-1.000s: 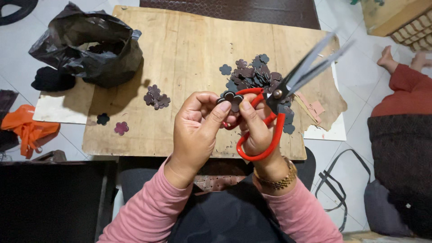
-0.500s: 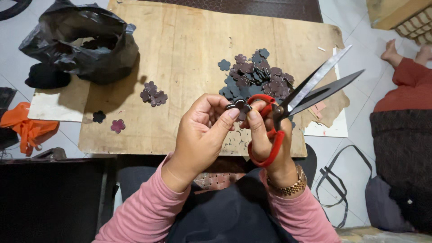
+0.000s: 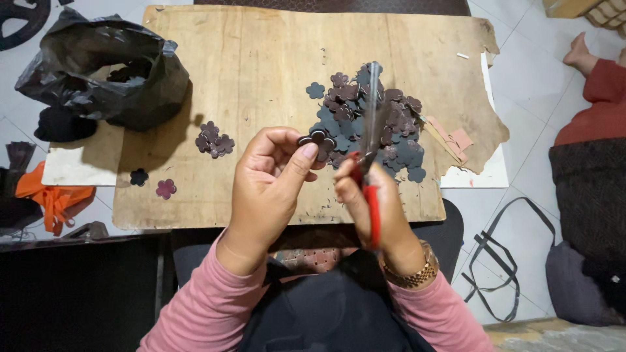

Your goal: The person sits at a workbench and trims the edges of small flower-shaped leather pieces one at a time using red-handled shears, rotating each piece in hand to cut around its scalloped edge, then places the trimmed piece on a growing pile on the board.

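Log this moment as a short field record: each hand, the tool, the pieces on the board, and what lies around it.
left hand: pinches a dark flower-shaped piece between thumb and fingers
right hand: grips the red-handled scissors, blades pointing away, seen edge-on
blades: open or shut cannot be told
big pile: dark flower cutouts on the wooden board, behind the hands
small cluster: a few cutouts, left of the hands
loose cutouts: two near the board's left edge
black plastic bag: at the board's far left corner
other person's red sleeve: at the right edge
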A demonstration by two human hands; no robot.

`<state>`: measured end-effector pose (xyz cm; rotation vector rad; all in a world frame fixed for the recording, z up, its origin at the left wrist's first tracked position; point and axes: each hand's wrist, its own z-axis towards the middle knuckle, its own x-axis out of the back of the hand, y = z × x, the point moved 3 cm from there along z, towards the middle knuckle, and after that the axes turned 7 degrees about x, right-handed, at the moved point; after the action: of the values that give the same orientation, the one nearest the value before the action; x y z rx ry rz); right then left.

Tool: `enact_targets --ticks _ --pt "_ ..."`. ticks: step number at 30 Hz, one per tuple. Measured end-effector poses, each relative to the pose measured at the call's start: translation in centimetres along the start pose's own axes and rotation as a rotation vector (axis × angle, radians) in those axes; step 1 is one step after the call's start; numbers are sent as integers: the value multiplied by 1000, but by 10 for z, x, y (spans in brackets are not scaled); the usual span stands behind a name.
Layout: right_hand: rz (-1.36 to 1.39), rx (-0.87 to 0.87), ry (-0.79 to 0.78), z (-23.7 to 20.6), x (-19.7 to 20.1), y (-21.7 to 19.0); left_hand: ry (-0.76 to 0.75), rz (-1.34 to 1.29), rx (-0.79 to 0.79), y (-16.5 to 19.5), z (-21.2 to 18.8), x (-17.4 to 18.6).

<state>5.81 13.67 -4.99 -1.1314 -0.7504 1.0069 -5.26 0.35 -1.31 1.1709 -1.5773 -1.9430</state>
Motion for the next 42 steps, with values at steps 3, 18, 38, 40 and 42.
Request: enact_targets --ticks 3,18,38,40,42 --pt "-30 -56 -109 -7 -2 5 5 -12 -5 -1 2 1" --pt "-94 -11 -293 -9 -5 -9 -84 -65 150 -2 2 4" --pt "-54 -57 -328 -10 -6 -3 -91 -26 172 -5 0 4" --pt "-53 -52 -315 -10 -6 -1 -94 -31 164 -5 0 4" --pt "-59 -47 -306 -11 -6 1 -82 -1 173 -6 0 4"
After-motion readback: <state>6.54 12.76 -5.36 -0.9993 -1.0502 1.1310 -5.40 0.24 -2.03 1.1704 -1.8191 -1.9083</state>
